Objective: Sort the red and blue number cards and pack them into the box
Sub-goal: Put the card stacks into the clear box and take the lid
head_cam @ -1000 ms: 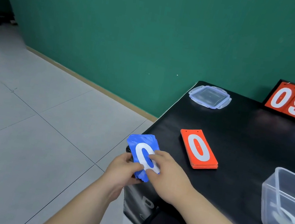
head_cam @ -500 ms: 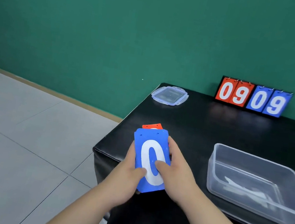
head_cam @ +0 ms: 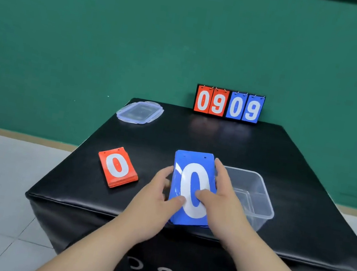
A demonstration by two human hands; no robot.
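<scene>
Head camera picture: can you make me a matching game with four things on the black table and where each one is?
Things
1. blue cards
2. red cards
3. lid
4. clear box

Places
A. far left corner of the table
B. held between the left hand and the right hand
C. flat on the table, left of both hands
D. on the table, just right of the hands, no lid on

Pairs: 1-B, 2-C, 3-A, 4-D

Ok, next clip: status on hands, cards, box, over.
Left hand and right hand both grip the blue number-card stack, white 0 on top. Red number-card stack lies on black table. Clear plastic box open, nothing blocking it.
</scene>
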